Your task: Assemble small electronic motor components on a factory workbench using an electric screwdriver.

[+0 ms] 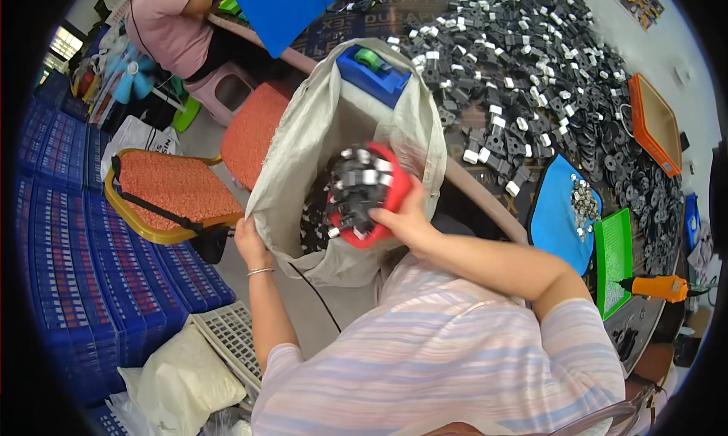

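My right hand (406,214) grips the rim of a red bowl (394,186), tilted inside the mouth of a large whitish woven sack (292,170). Small black and white plastic parts (360,186) fill the bowl. More of the same parts (315,224) lie deeper in the sack. At the sack's left edge, my left hand (250,243) has its fingers closed on the fabric. A blue tape dispenser (371,76) with a green roll sits at the sack's far rim.
A heap of black and white parts (523,64) covers the table. Along its right side are an orange tray (656,125), a green tray (613,261) and an orange electric screwdriver (660,287). Blue crates (91,284) and a red-cushioned chair (171,189) stand left. Another person (167,26) sits at the far left.
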`<action>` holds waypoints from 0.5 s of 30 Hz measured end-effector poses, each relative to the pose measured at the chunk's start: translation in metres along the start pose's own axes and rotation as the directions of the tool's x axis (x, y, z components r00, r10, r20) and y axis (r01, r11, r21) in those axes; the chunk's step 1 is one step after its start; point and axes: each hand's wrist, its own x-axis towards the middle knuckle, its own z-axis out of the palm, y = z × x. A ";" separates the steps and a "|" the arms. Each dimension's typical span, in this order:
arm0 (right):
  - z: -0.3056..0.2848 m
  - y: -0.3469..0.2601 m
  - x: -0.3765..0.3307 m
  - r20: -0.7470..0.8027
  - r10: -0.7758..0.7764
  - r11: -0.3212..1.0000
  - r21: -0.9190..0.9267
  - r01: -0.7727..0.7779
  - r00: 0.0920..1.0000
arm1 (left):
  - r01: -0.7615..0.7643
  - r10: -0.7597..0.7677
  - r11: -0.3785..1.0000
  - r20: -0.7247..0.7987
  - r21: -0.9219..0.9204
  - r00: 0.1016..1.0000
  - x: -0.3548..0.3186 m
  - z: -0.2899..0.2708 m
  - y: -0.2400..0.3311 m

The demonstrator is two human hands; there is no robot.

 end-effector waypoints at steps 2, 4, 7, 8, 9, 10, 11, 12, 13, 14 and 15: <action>0.025 -0.009 0.019 0.083 -0.110 0.910 -0.391 0.134 0.990 | 0.013 -0.015 0.999 0.057 0.030 0.998 -0.014 -0.003 0.000; 0.044 -0.020 0.037 0.113 -0.157 0.858 -0.476 0.193 0.981 | 0.019 -0.021 0.999 0.055 0.031 0.998 -0.022 -0.004 -0.001; 0.043 -0.036 0.062 0.198 -0.293 0.698 -0.624 0.351 0.935 | 0.034 -0.036 0.998 0.051 0.044 0.998 -0.026 -0.008 -0.004; 0.038 -0.039 0.067 0.244 -0.361 0.612 -0.666 0.426 0.900 | 0.045 -0.048 0.997 0.047 0.058 0.998 -0.026 -0.009 -0.005; 0.034 -0.043 0.069 0.309 -0.347 0.573 -0.677 0.461 0.886 | 0.050 -0.053 0.997 0.045 0.060 0.998 -0.026 -0.009 -0.005; 0.032 -0.047 0.066 0.375 -0.324 0.516 -0.700 0.494 0.869 | 0.052 -0.055 0.998 0.064 0.039 0.996 -0.025 -0.009 -0.003; 0.030 -0.049 0.063 0.437 -0.295 0.456 -0.717 0.527 0.850 | 0.054 -0.056 0.998 0.085 0.018 0.995 -0.024 -0.008 -0.002; 0.030 -0.049 0.058 0.495 -0.288 0.380 -0.727 0.572 0.820 | 0.054 -0.055 0.998 0.085 0.018 0.995 -0.022 -0.012 -0.002; 0.030 -0.051 0.054 0.501 -0.260 0.458 -0.689 0.562 0.825 | 0.042 -0.045 0.998 0.075 0.037 0.996 -0.019 -0.016 -0.001; 0.029 -0.053 0.051 0.508 -0.233 0.533 -0.646 0.546 0.829 | 0.030 -0.034 0.998 0.067 0.057 0.997 -0.017 -0.018 -0.001; 0.027 -0.053 0.053 0.444 -0.205 0.689 -0.567 0.451 0.872 | 0.021 -0.023 0.999 0.061 0.037 0.998 -0.018 -0.014 0.004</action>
